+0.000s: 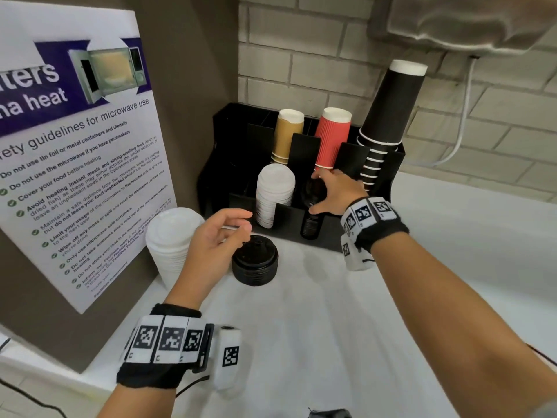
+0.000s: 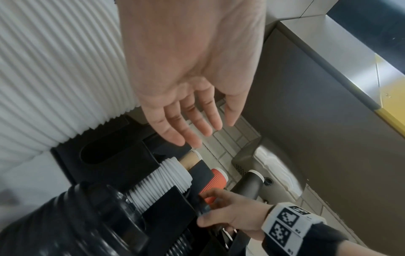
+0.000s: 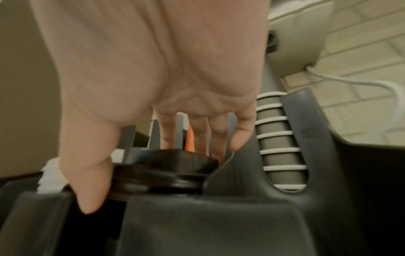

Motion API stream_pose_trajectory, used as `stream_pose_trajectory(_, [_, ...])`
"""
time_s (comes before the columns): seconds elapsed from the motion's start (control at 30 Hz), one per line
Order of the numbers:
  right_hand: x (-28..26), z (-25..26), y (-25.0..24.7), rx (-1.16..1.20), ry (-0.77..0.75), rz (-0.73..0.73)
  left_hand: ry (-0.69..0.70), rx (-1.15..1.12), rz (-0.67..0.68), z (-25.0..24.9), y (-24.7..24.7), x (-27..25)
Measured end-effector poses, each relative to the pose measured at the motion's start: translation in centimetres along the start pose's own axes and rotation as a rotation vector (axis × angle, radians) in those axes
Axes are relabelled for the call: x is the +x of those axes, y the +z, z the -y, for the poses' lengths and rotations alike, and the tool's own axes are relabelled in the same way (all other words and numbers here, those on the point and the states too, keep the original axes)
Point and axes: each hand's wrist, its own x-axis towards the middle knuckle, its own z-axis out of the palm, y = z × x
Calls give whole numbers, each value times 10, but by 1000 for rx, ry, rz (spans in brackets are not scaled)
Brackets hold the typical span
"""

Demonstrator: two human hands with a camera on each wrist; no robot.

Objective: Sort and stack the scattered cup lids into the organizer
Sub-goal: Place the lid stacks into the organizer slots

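A black organizer (image 1: 289, 217) stands at the back of the white counter. One front slot holds a stack of white lids (image 1: 275, 188), and the slot to its right holds black lids (image 1: 310, 226). My right hand (image 1: 324, 193) grips a black lid (image 1: 313, 188) on top of that black stack. In the right wrist view the thumb (image 3: 87, 181) presses the lid's (image 3: 162, 169) left rim, with the fingers behind it. My left hand (image 1: 238, 224) hovers with relaxed fingers, holding nothing, just above a loose stack of black lids (image 1: 255, 262) on the counter. A tall loose stack of white lids (image 1: 171, 239) stands to its left.
Brown cups (image 1: 287, 134), red cups (image 1: 333, 137) and a tall leaning stack of black cups (image 1: 388, 110) fill the organizer's rear slots. A microwave guideline poster (image 1: 75, 146) covers the left wall. A white cable (image 1: 461, 125) hangs on the brick wall at right.
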Motion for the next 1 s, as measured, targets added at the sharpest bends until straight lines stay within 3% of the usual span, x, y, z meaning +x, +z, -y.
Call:
stream_pose_trajectory(0.13, [8, 5, 13, -165, -15, 40, -1, 4, -11, 1, -2, -1])
stream_pose_trajectory(0.3, [7, 4, 23, -202, -7, 81, 2, 4, -10, 0, -1, -3])
stream_pose_trajectory(0.6, [-7, 22, 41, -572, -54, -71, 13, -4, -13, -2, 0, -3])
stream_pose_trajectory(0.73, [-15, 26, 48, -538, -70, -78, 14, -10, -15, -1, -1, -2])
stream_pose_trajectory(0.9, [-22, 31, 24, -398, -4, 71, 30, -20, -15, -2, -1, -4])
stream_pose_trajectory(1.0, [-33, 37, 13, -184, -69, -101, 33, -43, -20, -3, -2, -4])
